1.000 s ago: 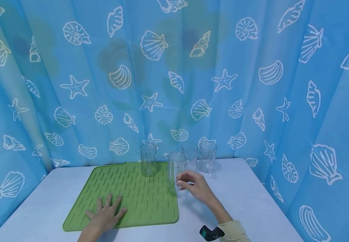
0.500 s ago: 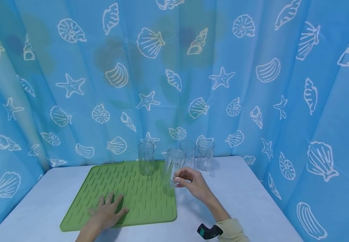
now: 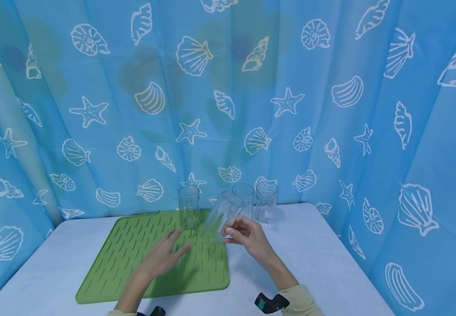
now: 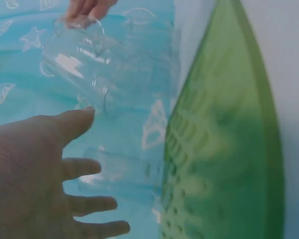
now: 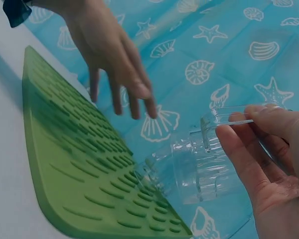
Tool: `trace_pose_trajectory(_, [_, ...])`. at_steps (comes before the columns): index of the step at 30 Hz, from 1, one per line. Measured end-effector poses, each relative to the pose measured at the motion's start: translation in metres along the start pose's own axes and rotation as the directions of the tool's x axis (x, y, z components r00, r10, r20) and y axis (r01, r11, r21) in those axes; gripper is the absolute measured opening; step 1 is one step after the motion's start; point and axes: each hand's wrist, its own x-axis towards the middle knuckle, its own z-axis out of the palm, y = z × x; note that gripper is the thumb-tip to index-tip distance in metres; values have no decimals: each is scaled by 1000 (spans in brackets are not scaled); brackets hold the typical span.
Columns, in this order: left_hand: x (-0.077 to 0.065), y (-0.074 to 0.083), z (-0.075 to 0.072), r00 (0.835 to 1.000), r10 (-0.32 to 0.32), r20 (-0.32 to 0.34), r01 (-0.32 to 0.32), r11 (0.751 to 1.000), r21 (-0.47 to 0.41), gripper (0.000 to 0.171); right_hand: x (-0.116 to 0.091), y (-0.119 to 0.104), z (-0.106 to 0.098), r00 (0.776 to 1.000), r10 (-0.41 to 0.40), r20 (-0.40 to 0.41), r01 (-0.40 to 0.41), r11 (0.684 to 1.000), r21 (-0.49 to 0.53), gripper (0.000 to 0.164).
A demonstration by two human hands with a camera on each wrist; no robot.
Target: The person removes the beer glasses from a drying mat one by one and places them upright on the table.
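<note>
My right hand (image 3: 251,240) pinches the handle of a clear glass mug (image 3: 221,214), which is tilted with its rim toward the upper right, over the right part of a green ridged mat (image 3: 105,274). In the right wrist view, thumb and fingers close on the glass handle (image 5: 231,115). My left hand (image 3: 160,258) hovers above the mat with its fingers spread and nearly straight, holding nothing. In the left wrist view its thumb points toward the tilted mug (image 4: 72,62), apart from it. A second clear mug (image 3: 189,208) stands upright at the mat's back.
Two more clear glass mugs, one (image 3: 243,195) behind the tilted mug and another (image 3: 267,206) to its right, stand on the white table (image 3: 311,254) near its back edge. A blue curtain (image 3: 212,109) with white shell prints hangs behind and at both sides.
The gripped mug has gone from upright to tilted, its base swinging leftward. My left hand has lifted from the mat and moved right and forward, toward the mug.
</note>
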Motion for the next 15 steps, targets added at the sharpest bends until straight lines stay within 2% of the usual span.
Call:
trace_pose_trajectory(5, [11,18,4,997,32,-73,-36,998,-56,75,0,-2,1,999,29,-37,-27,998,50,25])
trace_pose_trajectory(8, [17,26,8,993,40,-111,-55,989,-136,72,1,-4,3,997,53,-55,-49,996,81,24])
trace_pose_trajectory(11, [23,35,11,988,48,-148,-85,965,-249,66,1,-6,4,995,65,-72,-56,992,114,23])
trace_pose_trajectory(15, [32,45,15,978,68,-199,-137,925,-356,60,2,-9,5,994,64,-86,-49,984,170,15])
